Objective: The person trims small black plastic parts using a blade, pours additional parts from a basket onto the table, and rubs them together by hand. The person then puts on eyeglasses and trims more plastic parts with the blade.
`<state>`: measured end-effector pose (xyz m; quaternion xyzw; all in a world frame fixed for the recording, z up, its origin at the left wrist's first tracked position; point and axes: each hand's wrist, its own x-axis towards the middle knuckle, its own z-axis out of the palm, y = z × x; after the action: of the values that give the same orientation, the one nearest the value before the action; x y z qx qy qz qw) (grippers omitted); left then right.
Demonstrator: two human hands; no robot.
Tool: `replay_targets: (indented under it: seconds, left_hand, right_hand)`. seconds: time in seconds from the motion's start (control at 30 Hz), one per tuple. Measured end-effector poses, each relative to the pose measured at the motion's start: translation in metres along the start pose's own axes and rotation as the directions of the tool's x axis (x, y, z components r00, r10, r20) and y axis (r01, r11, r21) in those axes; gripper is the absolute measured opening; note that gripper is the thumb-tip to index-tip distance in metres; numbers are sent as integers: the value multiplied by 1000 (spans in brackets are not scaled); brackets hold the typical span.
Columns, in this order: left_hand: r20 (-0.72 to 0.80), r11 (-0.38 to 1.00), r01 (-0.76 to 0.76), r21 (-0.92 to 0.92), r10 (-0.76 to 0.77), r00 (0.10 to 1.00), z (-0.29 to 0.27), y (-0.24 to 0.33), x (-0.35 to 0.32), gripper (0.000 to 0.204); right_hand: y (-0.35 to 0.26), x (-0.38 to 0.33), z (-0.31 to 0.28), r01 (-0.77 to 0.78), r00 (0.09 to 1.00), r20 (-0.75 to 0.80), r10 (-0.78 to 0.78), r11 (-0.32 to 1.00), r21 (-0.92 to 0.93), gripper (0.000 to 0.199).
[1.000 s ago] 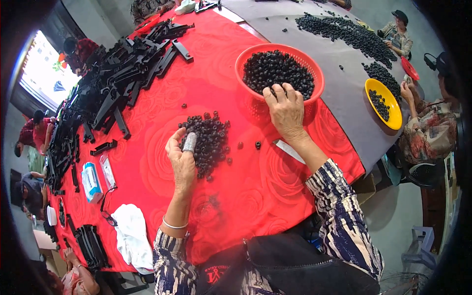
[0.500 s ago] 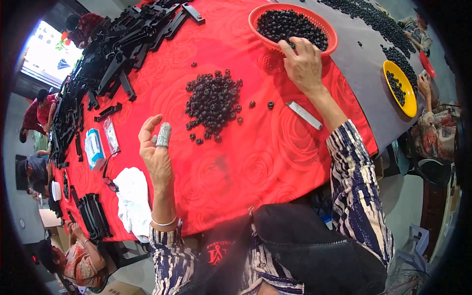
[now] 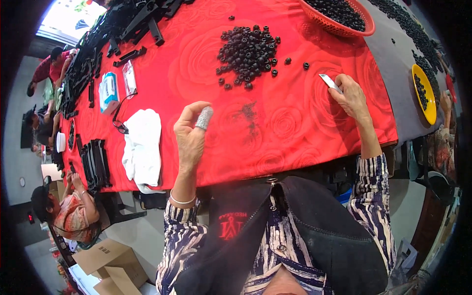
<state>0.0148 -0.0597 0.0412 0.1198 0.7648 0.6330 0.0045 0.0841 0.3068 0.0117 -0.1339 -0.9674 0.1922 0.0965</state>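
"While the left hand hangs over the red-covered counter, what is the right hand doing?"

"It's clamped on a flat, pale blade, with the near end between thumb and fingers. The free end points up and left, toward the loose black beads."

"Where exactly are those beads?"

"Heaped on the counter, beyond the two hands and roughly between them, apart from both. A couple sit on their own to the right of the heap, toward the blade."

"And how is the left hand held?"

"Its fingers curl toward the thumb, which wears a grey sleeve. Whether the tips are together or slightly apart, I can't tell."

"What lies around it?"

"A crumpled white cloth to its left, by the counter's front edge. Past that, a blue and white packet and a row of black strips. Dark crumbs are scattered between the hands, nearer the left."

"And farther off?"

"More beads fill a red basket at the upper right, cut off by the top edge. A yellow plate with some beads is to the right. Black plastic parts lie jumbled at the upper left."
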Motion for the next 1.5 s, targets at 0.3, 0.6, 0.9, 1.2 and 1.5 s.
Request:
replay_targets:
  seconds: [0.3, 0.6, 0.9, 1.2, 1.5]
  left_hand:
    - [182, 988, -135, 78, 119, 976, 9, -10, -26, 15]
    - [260, 908, -411, 89, 377, 889, 18, 55, -39, 15]
    - [508, 963, -226, 144, 124, 852, 19, 11, -53, 16]
    - [185, 1000, 1, 5, -2, 983, 3, 17, -11, 14]
    - [108, 977, 178, -115, -166, 980, 7, -2, -36, 12]
  right_hand:
    - [-2, -8, 11, 141, 984, -121, -130, 986, 84, 12]
    - [-55, 10, 17, 88, 989, 49, -140, 821, 564, 13]
    - [-116, 43, 19, 119, 920, 219, -326, 763, 635, 21]
    - [-88, 70, 63, -52, 987, 91, -135, 269, 962, 16]
    - [-72, 56, 56, -23, 998, 25, -50, 29, 999, 13]
